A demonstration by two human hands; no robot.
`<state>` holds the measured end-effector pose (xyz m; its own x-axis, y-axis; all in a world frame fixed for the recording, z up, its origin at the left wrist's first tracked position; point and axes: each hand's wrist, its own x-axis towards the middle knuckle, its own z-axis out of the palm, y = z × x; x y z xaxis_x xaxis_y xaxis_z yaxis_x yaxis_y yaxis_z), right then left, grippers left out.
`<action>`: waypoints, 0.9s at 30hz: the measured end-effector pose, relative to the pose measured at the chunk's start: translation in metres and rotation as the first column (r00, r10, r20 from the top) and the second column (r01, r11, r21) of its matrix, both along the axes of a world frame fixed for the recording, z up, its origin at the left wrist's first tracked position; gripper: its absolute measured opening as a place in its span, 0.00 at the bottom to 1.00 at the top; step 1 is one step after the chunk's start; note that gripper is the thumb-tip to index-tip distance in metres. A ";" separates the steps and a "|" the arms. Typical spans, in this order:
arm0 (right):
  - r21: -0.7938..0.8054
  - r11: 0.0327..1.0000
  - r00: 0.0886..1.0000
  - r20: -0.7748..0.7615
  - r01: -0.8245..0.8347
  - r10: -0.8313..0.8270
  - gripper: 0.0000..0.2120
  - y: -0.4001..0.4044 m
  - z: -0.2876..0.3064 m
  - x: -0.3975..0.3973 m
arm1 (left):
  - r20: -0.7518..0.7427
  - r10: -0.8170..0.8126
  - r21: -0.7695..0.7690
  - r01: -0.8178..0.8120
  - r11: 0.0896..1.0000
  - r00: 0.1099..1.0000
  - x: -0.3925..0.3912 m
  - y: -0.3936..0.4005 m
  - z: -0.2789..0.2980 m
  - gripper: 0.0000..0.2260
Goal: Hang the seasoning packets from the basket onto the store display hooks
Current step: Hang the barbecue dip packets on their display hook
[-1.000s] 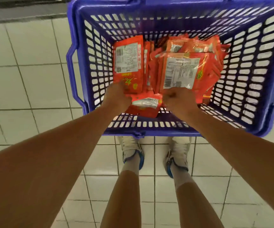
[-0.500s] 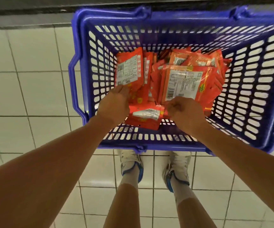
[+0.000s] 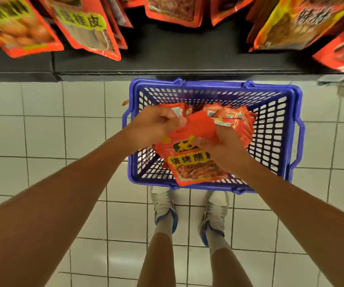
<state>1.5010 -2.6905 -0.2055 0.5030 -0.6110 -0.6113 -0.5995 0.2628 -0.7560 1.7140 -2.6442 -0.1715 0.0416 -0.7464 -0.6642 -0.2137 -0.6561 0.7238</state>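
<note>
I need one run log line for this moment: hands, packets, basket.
left hand: holds packets | right hand: holds packets | basket: on floor, more packets inside | hooks: not reached

Bright, even overhead lighting. Soft sheen on floor tiles (image 3: pixel 125 255) below centre. Shadows faint, pooled beneath shelf base (image 3: pixel 167 59). Motion blur on hanging packets (image 3: pixel 84 27) at top edge. Strong wide-angle bowing at borders. Centre acceptably sharp.
</note>
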 end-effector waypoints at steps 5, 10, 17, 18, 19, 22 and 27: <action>0.364 0.829 0.856 0.137 0.424 -0.498 0.05 -0.031 0.097 -0.016 | -0.314 0.303 0.090 -0.289 0.953 0.900 -0.003 -0.013 0.081 0.14; 0.344 0.818 0.771 0.300 0.461 -0.561 0.07 -0.064 0.225 -0.018 | -0.444 0.389 -0.024 -0.444 0.896 0.807 -0.039 -0.030 0.203 0.09; 0.015 0.893 0.744 0.547 0.450 -0.384 0.08 -0.106 0.463 -0.018 | -0.326 0.434 -0.370 -0.535 0.759 0.840 -0.045 -0.054 0.445 0.10; -0.020 0.892 0.734 0.577 0.451 -0.358 0.08 -0.111 0.500 -0.019 | -0.312 0.448 -0.415 -0.544 0.729 0.838 -0.043 -0.055 0.483 0.09; -0.066 0.887 0.725 0.606 0.457 -0.328 0.08 -0.117 0.535 -0.021 | -0.313 0.463 -0.464 -0.559 0.687 0.829 -0.040 -0.056 0.519 0.08; -0.184 0.844 0.689 0.675 0.505 -0.264 0.07 -0.130 0.636 -0.027 | -0.322 0.478 -0.583 -0.569 0.580 0.817 -0.027 -0.056 0.620 0.08; -0.257 0.790 0.592 0.790 0.556 -0.160 0.03 -0.138 0.775 -0.014 | -0.367 0.449 -0.715 -0.556 0.425 0.815 -0.002 -0.052 0.758 0.07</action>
<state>1.4873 -2.8287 0.5699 0.3143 -0.9248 0.2145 0.2328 -0.1439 -0.9618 1.7117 -2.6962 0.5865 0.5582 -0.8206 0.1229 0.0708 0.1947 0.9783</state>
